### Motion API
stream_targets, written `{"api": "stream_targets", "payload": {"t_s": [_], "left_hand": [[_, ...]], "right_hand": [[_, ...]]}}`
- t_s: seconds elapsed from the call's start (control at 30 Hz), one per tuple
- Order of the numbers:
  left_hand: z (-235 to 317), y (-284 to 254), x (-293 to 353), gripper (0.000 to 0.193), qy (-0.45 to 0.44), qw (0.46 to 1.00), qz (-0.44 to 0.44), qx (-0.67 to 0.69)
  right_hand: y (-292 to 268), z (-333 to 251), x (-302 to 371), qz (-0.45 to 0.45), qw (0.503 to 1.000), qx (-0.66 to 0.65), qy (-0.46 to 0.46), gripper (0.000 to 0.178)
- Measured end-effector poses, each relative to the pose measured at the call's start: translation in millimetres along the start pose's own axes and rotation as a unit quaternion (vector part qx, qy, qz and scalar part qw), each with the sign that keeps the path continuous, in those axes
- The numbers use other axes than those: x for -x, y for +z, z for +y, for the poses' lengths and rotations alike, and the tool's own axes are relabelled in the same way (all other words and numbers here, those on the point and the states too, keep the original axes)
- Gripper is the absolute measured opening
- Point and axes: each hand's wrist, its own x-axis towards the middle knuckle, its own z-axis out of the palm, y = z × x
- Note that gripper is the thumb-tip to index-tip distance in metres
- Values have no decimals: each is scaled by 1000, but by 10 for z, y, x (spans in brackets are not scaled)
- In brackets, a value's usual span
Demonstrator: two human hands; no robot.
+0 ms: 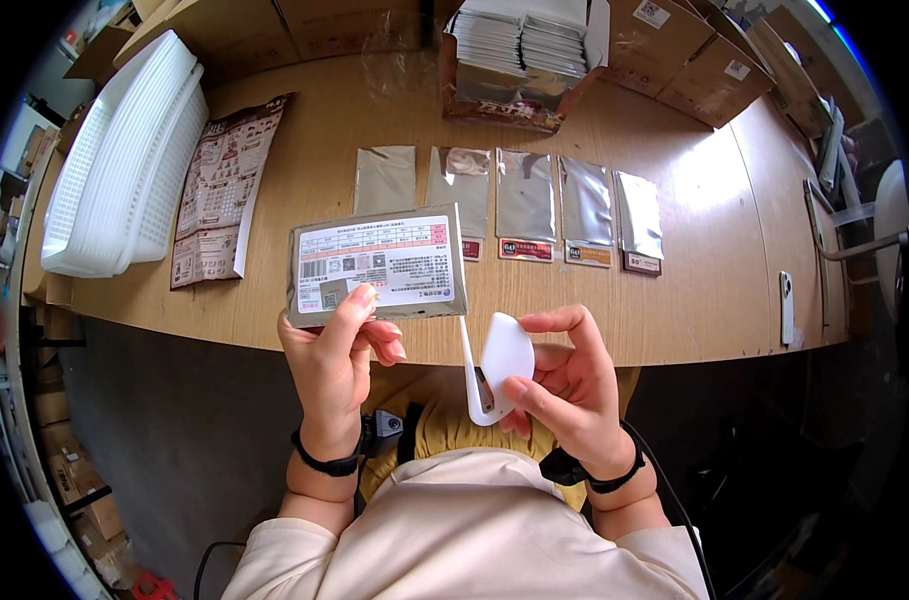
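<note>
The left hand (336, 352) pinches the lower edge of a flat, glossy silver foil packet (377, 264) with a white printed label, thumb in front and fingers curled behind; the packet is held above the near edge of the bench (294, 190), its long axis running left to right and its face towards the camera. The right hand (564, 385) is closed around a smooth white plastic tool (499, 365) with a rounded, teardrop-shaped body and a thin straight stem pointing up. On the pale wooden bench lie five shiny foil sachets (525, 203) in a row, long axes pointing away, beside a printed leaflet (221, 190), a stack of white perforated plastic trays (124, 160) and an open cardboard box (519, 60) of sachets.
</note>
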Motion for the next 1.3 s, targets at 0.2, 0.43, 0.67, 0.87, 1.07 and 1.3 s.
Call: {"api": "stream_targets", "payload": {"t_s": [0.2,0.43,0.67,0.87,1.07,1.3], "left_hand": [[-5,-1,4,10,-7,1000,0,-2],[7,-5,9,10,-11,1000,-6,-11],[11,17,31,11,3,1000,0,-24],[-7,-10,-6,11,5,1000,11,-15],[-2,0,16,10,2,1000,-3,-14],[-4,-14,20,10,5,1000,-12,-12]], "right_hand": [[4,-10,6,-2,1000,5,-6,35],[3,-24,8,5,1000,13,1,35],[-3,-58,8,12,1000,8,5,35],[-23,-83,39,-2,1000,16,8,34],[-2,-77,28,3,1000,12,10,34],[-11,-74,32,-2,1000,17,9,34]]}}
